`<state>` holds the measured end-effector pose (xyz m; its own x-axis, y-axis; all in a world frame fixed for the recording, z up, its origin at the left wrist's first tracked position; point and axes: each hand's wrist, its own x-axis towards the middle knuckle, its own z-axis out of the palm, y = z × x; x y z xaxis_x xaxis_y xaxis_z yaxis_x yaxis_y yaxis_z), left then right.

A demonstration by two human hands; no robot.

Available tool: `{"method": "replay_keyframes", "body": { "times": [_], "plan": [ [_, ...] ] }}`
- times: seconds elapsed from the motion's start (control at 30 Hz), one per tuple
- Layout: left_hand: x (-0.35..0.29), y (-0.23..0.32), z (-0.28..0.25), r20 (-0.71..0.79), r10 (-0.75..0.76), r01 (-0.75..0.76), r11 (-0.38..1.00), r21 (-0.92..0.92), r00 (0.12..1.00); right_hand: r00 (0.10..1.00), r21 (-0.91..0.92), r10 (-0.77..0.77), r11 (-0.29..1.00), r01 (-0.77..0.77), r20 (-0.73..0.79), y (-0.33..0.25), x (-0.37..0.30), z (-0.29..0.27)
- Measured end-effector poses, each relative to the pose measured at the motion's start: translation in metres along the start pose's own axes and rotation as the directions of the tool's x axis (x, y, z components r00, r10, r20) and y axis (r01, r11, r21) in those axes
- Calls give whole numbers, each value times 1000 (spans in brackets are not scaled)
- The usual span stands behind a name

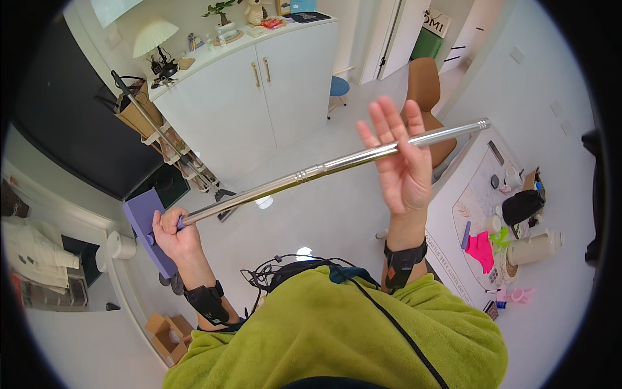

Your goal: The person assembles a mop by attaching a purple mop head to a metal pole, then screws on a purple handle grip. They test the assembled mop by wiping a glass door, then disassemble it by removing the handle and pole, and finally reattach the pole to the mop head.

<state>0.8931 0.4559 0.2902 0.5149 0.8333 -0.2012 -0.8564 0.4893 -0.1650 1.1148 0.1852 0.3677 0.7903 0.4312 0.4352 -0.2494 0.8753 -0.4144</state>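
The left hand is gripping the low end of a steel mop pole just above the purple head, while the right hand is lying open, fingers spread, against the upper shaft. The pole is looking stiff, light and slick, so a closed grip near the ribbed joint should hold best.
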Motion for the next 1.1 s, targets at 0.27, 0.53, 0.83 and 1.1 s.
{"method": "replay_keyframes", "body": {
  "times": [0.27,0.53,0.83,1.1],
  "plan": [
    [1,9,-2,44,-25,23,999,46,999,996,-298,51,954,-28,71,-15,5,2],
    [13,16,-15,-4,-15,16,999,41,1000,987,-332,94,934,-132,-128,5,-3,6],
    [8,2,-12,57,-96,96,995,6,994,973,-127,-98,989,72,-208,4,-2,13],
    [-9,-9,5,133,-86,80,996,49,987,990,-246,-61,965,91,128,-20,-4,-16]
  ]
}}
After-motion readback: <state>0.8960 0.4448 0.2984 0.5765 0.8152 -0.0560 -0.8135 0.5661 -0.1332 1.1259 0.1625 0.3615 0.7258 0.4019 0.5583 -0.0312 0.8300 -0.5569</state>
